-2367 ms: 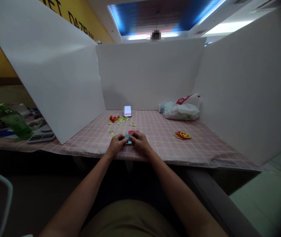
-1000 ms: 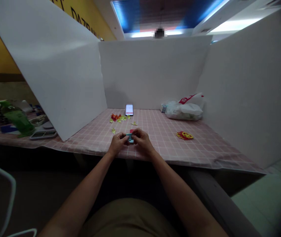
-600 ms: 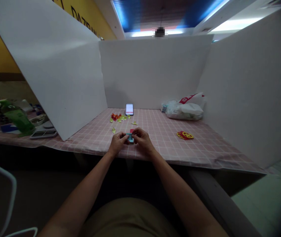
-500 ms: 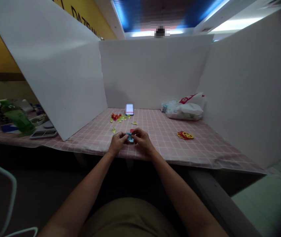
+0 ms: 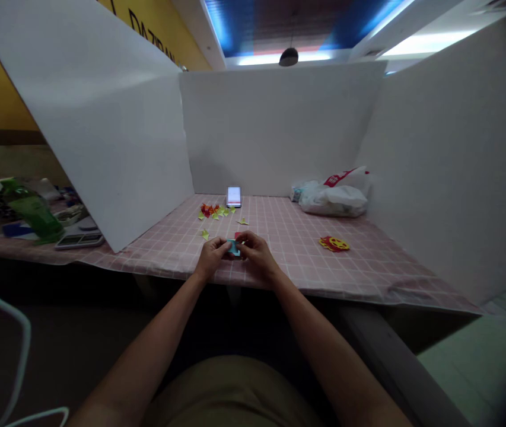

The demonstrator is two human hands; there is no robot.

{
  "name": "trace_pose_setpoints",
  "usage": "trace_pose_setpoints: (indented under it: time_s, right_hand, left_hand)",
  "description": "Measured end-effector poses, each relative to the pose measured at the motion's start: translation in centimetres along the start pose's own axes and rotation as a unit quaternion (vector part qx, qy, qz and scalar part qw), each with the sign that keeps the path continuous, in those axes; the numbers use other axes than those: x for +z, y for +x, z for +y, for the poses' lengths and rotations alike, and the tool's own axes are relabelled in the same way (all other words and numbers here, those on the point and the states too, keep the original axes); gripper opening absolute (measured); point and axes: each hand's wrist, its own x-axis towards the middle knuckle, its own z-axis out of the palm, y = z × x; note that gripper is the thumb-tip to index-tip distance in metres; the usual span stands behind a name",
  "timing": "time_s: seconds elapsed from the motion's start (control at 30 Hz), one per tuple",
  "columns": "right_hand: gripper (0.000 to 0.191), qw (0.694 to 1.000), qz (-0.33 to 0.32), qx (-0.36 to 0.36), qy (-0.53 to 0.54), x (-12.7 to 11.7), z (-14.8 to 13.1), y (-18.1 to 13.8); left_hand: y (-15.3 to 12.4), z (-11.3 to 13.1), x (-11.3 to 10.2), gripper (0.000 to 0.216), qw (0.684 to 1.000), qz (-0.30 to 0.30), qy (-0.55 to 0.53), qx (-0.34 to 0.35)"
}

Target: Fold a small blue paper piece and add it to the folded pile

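Both of my hands meet over the near edge of a pink checked table. My left hand and my right hand pinch a small blue paper piece between their fingertips. A red paper shows just behind the fingers, mostly hidden. Small yellow folded paper pieces lie just beyond my left hand.
A lit phone stands at the back wall beside a heap of red and yellow paper bits. A white plastic bag sits back right, a red and yellow cutout right. White boards wall three sides. A green bag and calculator lie left.
My hands stay together at the same spot on the blue paper, with only small finger shifts. The camera view has drifted slightly.
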Motion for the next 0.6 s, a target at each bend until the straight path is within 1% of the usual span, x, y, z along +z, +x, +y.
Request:
trace_pose_setpoints:
  time_s: [0.2,0.47,0.6]
  right_hand:
    - [0.021,1.0,-0.002,0.001,0.007,0.06,-0.03,0.03]
    - [0.01,1.0,0.005,-0.008,0.002,-0.05,0.66,0.09]
    - [0.008,1.0,0.007,-0.012,0.0,-0.08,0.84,0.15]
  left_hand:
    - [0.07,-0.12,0.01,0.026,1.0,0.0,-0.017,-0.004]
    - [0.02,-0.12,-0.02,0.023,0.999,0.004,-0.033,-0.014]
    - [-0.01,0.04,0.07,0.023,0.999,0.005,-0.037,-0.016]
